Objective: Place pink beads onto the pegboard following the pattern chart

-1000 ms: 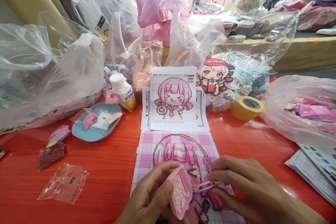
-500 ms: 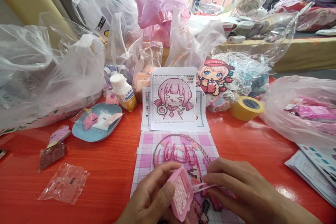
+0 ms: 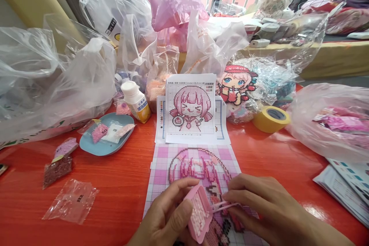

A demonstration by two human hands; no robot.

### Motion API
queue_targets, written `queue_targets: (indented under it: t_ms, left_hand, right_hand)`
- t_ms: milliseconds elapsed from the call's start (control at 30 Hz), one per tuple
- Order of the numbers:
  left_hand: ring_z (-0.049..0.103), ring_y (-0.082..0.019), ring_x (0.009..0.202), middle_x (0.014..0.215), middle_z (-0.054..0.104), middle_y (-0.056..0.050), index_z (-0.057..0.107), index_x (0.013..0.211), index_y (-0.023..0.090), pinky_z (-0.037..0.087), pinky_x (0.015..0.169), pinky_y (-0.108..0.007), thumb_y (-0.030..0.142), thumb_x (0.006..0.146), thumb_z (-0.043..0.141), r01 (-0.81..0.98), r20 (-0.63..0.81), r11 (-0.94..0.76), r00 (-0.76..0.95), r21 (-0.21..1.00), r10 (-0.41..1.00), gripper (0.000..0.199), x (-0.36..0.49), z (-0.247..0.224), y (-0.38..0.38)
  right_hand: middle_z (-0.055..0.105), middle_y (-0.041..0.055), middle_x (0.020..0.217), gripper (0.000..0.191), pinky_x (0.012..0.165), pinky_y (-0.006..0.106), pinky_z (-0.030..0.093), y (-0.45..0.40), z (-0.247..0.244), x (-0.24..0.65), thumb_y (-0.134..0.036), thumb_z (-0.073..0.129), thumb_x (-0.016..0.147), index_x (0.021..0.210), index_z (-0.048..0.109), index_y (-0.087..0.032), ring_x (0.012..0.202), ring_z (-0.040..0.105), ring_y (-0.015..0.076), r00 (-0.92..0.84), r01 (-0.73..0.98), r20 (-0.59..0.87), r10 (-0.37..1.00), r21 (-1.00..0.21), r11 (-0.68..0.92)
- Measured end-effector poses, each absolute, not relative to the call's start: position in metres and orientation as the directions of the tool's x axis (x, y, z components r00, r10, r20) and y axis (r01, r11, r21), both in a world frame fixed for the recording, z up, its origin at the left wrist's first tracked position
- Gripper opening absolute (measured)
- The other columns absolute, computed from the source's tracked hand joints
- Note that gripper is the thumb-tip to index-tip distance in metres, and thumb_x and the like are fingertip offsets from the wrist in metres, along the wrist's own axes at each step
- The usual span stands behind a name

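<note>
My left hand [image 3: 170, 213] is closed around a small pink tray [image 3: 205, 196], tilted, with pale pink and white beads [image 3: 197, 215] in it. My right hand [image 3: 256, 198] pinches light pink tweezers [image 3: 220, 206], their tips close to the tray's right edge. Whether the tips hold a bead is too small to tell. Beneath both hands lies a pink-and-white checked pegboard [image 3: 160, 165] bearing a partly beaded figure [image 3: 198, 167] with a dark outline. Behind it a printed pattern sheet [image 3: 190, 109] of a pink-haired character leans upright. My hands cover the board's lower part.
Left of the board are a blue plate [image 3: 95, 148] with bead bags, a white bottle [image 3: 135, 100] and an opened clear bag [image 3: 72, 201]. Yellow tape [image 3: 271, 120], a finished bead figure [image 3: 236, 84] and papers [image 3: 343, 192] lie to the right. Plastic bags [image 3: 54, 92] line the back.
</note>
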State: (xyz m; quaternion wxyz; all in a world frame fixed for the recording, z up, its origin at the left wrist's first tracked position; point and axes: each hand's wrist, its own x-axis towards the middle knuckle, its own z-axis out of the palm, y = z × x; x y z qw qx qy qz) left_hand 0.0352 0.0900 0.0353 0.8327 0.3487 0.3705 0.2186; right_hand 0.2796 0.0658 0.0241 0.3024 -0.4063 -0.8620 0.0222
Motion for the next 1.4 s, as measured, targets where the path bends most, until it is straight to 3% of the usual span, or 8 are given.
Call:
queue_targets:
  t_ms: [100, 267, 500, 1133, 1400]
  left_hand:
    - [0.07, -0.012, 0.06, 0.09, 0.07, -0.004, 0.055, 0.124, 0.022, 0.05, 0.055, -0.019, 0.056, 0.082, 0.066, -0.106, -0.458, 0.655, 0.633, 0.748, 0.625, 0.055, 0.035, 0.035, 0.09]
    - [0.071, -0.011, 0.06, 0.099, 0.07, -0.006, 0.056, 0.121, 0.021, 0.05, 0.054, -0.019, 0.056, 0.08, 0.068, -0.115, -0.46, 0.652, 0.617, 0.75, 0.639, 0.055, 0.036, 0.037, 0.09]
    - [0.07, -0.013, 0.059, 0.068, 0.073, -0.004, 0.049, 0.128, 0.018, 0.05, 0.055, -0.019, 0.065, 0.081, 0.06, -0.049, -0.491, 0.654, 0.618, 0.755, 0.613, 0.067, 0.033, 0.031, 0.09]
    - [0.065, -0.015, 0.05, 0.061, 0.071, -0.005, 0.06, 0.116, 0.012, 0.048, 0.05, -0.023, 0.072, 0.08, 0.054, -0.141, -0.52, 0.663, 0.51, 0.736, 0.685, 0.07, 0.032, 0.035, 0.087]
    - [0.063, -0.017, 0.053, 0.068, 0.072, -0.006, 0.066, 0.108, 0.013, 0.049, 0.053, -0.027, 0.071, 0.075, 0.061, -0.143, -0.587, 0.701, 0.445, 0.699, 0.676, 0.067, 0.033, 0.041, 0.085]
  right_hand:
    - [0.068, 0.0025, 0.081, 0.022, 0.053, 0.019, 0.048, 0.066, 0.027, 0.278, -0.026, 0.041, 0.101, 0.096, 0.062, -0.022, 0.064, 0.064, 0.0104, -0.49, 0.689, 0.496, 0.717, -0.284, 0.667]
    - [0.068, 0.0021, 0.078, 0.028, 0.053, 0.019, 0.048, 0.067, 0.031, 0.276, -0.026, 0.038, 0.102, 0.091, 0.064, -0.022, 0.061, 0.064, 0.0095, -0.484, 0.691, 0.503, 0.716, -0.282, 0.665]
    - [0.068, 0.0027, 0.084, 0.019, 0.057, 0.021, 0.05, 0.065, 0.027, 0.284, -0.025, 0.043, 0.101, 0.097, 0.061, -0.022, 0.069, 0.066, 0.0118, -0.469, 0.698, 0.49, 0.735, -0.304, 0.648]
    - [0.065, 0.0022, 0.082, 0.01, 0.055, 0.022, 0.046, 0.067, 0.024, 0.29, -0.024, 0.05, 0.097, 0.096, 0.059, -0.02, 0.065, 0.062, 0.0106, -0.47, 0.707, 0.455, 0.756, -0.318, 0.631]
    - [0.064, 0.0026, 0.085, 0.008, 0.057, 0.022, 0.046, 0.067, 0.021, 0.291, -0.021, 0.05, 0.097, 0.097, 0.058, -0.02, 0.067, 0.062, 0.0107, -0.493, 0.695, 0.425, 0.759, -0.332, 0.638]
